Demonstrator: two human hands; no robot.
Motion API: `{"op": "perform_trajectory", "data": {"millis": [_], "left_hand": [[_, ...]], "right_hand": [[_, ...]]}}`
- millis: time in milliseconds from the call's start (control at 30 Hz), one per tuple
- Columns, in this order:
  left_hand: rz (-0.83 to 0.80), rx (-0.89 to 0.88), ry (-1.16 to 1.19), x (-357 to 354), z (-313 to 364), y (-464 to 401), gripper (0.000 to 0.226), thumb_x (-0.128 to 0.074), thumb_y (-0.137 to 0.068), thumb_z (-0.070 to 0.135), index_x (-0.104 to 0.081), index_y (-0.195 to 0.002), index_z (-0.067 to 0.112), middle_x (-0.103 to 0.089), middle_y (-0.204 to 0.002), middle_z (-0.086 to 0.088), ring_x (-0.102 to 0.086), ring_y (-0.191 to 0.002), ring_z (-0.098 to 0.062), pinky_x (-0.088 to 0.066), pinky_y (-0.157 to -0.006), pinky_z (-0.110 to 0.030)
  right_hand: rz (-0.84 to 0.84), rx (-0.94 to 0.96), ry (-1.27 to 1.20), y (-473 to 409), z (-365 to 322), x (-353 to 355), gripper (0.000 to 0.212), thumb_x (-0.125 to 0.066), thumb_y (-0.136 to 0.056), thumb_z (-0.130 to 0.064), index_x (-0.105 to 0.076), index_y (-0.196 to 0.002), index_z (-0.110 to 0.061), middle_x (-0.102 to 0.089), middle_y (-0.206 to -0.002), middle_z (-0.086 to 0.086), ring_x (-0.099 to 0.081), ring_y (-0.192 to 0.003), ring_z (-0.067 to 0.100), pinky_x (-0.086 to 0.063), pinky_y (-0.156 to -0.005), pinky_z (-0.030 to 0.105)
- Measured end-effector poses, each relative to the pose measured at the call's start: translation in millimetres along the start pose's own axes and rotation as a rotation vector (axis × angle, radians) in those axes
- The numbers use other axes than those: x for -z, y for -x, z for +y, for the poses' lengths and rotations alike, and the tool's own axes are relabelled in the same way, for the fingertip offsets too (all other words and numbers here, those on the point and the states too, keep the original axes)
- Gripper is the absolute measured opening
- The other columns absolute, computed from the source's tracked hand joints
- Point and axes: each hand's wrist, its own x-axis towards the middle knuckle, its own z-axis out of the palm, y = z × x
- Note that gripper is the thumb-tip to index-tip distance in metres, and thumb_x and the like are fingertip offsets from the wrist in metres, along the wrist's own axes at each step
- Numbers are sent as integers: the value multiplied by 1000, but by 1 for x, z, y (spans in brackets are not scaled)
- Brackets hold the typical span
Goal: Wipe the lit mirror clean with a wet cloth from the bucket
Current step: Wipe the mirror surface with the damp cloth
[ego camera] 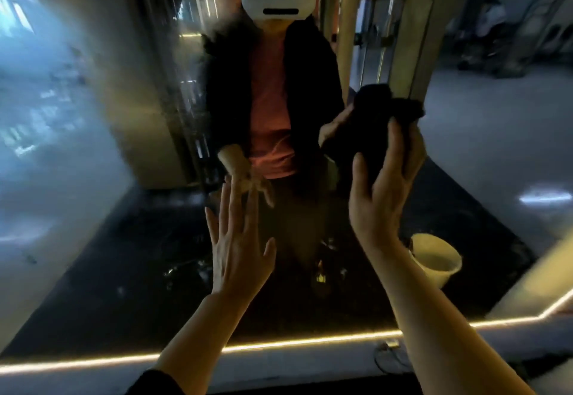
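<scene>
Dark cloth [376, 115] clenched in right hand [383, 190] at centre right, pressed toward mirror [124, 239] for wiping; left hand [238, 249] grip open, spread flat, probably for steadying.

The mirror [139, 255] stands upright, its lower edge lit yellow. The dark cloth [372, 121] is bunched against its glass. The pale bucket [434, 258] appears reflected, lower right.

Bucket [435, 259] (partly behind forearm)
</scene>
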Motion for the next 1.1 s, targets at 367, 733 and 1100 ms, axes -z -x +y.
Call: {"op": "perform_trajectory", "data": {"millis": [367, 733, 1100], "left_hand": [[187, -158, -11, 83, -88, -65, 104, -79, -76, 31, -16, -156, 10, 0, -165, -12, 1, -152, -30, -5, -117, -65], [180, -169, -102, 105, -78, -91, 111, -80, -75, 38, -9, -157, 12, 7, -164, -10, 6, -151, -28, -4, -116, -67], [187, -134, -131, 117, -73, -90, 111, -83, -71, 29, -14, -157, 16, -4, -165, -6, -4, -152, -24, -7, -117, -65]], "right_hand": [[-318, 195, 496, 59, -39, -68, 71, -46, -101, -24, -1, -156, -17, 2, -162, 8, 1, -150, 27, -8, -120, 53], [-400, 411, 534, 35, -62, -70, 85, -71, -85, -5, -20, -153, -15, -14, -160, 12, -5, -149, 28, -11, -120, 55], [-361, 502, 362, -13, -96, -87, 65, -47, -96, -7, -20, -155, -16, -9, -164, 5, -2, -153, 26, 0, -124, 47]]}}
